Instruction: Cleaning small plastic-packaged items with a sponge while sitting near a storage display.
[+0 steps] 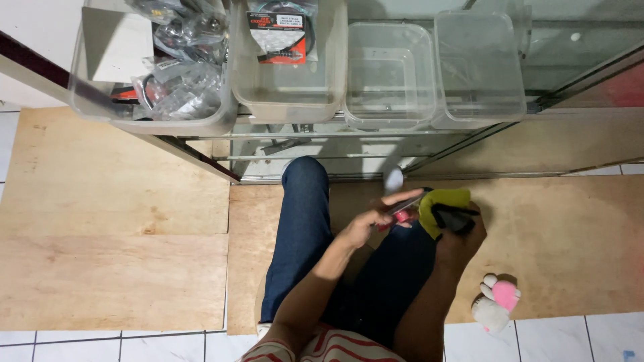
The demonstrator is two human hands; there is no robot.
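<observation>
I sit with my blue-jeaned legs over a plywood floor panel. My left hand pinches a slim tool with a red handle, its tip pointing up and right. My right hand grips a yellow-green cloth wrapped around a dark object; what that object is cannot be made out. The two hands are close together, and the tool touches the cloth bundle.
A glass cabinet stands ahead, with clear plastic tubs on top: one full of bagged parts, one with a packaged item, two empty. A pink and white plush slipper lies at lower right. White tiles edge the plywood.
</observation>
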